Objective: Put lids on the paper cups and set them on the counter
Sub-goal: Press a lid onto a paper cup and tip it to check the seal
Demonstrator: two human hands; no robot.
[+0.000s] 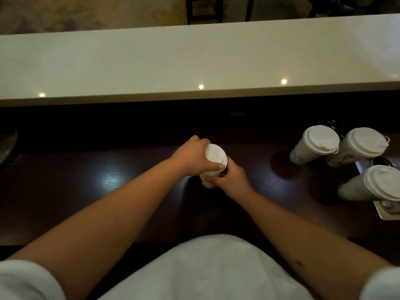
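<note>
Two hands hold a lidded paper cup over the dark wooden table.

The left hand (190, 154) curls around the white lid (215, 155), the right hand (230, 177) grips the paper cup (208, 177) lower. To the right stand three lidded cups (315, 145) near a metal tray (389, 211). Behind runs a long white ledge (194, 61) with three light reflections.

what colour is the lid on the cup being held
White, plain; the lid shows best in the head view, on the cup gripped by both hands.

Lidded white paper cup (213, 164) (upright) on dark worktop (108, 191).
</note>
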